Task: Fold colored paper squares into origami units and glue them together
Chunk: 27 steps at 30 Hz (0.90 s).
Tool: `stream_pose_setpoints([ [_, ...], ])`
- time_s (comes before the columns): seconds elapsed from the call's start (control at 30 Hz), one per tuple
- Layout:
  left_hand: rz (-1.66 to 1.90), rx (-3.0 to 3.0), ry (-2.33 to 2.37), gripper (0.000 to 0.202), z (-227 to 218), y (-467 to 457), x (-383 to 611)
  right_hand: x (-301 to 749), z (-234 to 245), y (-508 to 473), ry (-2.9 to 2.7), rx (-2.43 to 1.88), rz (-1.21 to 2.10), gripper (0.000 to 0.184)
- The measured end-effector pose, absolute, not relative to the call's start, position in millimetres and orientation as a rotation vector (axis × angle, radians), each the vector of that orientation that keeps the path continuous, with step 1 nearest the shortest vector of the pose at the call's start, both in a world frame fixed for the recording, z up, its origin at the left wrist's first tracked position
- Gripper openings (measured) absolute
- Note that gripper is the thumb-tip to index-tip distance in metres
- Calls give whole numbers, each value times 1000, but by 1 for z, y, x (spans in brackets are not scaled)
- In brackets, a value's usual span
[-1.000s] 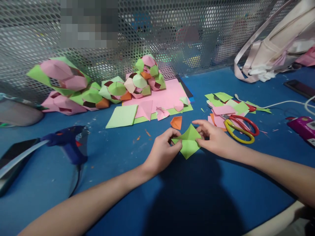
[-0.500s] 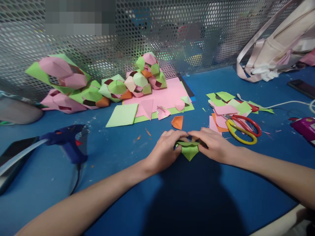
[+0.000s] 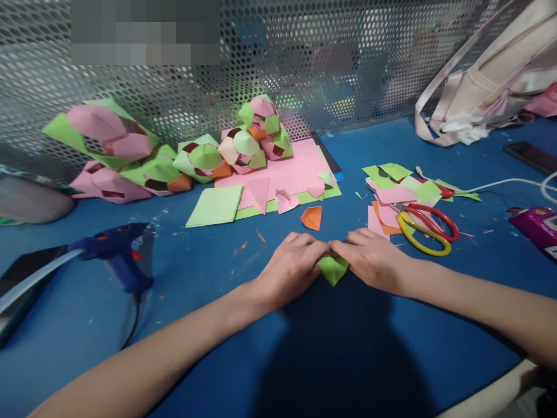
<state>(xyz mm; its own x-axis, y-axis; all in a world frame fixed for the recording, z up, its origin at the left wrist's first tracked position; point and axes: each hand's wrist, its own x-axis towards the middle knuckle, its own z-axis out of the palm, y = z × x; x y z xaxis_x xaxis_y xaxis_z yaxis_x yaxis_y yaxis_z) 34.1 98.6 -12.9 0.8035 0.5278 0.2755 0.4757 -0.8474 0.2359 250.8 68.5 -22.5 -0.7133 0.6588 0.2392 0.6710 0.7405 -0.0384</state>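
Observation:
A small piece of green paper, folded to a point facing me, lies on the blue table between my hands. My left hand grips its left side, fingers curled and thumb along the top edge. On the other side my right hand holds it the same way, and the two thumbs meet over the upper fold. The paper's far part is hidden under my fingers. Just beyond the hands sits a folded orange paper piece.
Scissors with red and yellow handles rest on paper scraps at right. A blue glue gun stands at left. Folded paper balls line the mesh partition, near a light green paper stack. A purple object lies far right.
My thumbs have come down over the upper edge of the green paper, pressing it flatter. Less of the paper shows now. The view has shifted slightly.

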Motion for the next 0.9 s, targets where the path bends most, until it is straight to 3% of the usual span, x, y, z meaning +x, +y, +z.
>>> stream_pose_setpoints([
  [0.27,403,3045,739,22,-8,94,35,251,-16,65,-2688,-1052,-211,25],
  [0.47,466,2855,811,24,-11,95,32,255,-17,66,-2612,-1062,-87,33],
  [0.63,670,2440,987,24,-13,96,35,253,-23,67,-2470,-1146,113,29],
  [0.9,1049,1417,1037,45,-4,93,43,244,-17,64,-1788,-1352,804,20],
])
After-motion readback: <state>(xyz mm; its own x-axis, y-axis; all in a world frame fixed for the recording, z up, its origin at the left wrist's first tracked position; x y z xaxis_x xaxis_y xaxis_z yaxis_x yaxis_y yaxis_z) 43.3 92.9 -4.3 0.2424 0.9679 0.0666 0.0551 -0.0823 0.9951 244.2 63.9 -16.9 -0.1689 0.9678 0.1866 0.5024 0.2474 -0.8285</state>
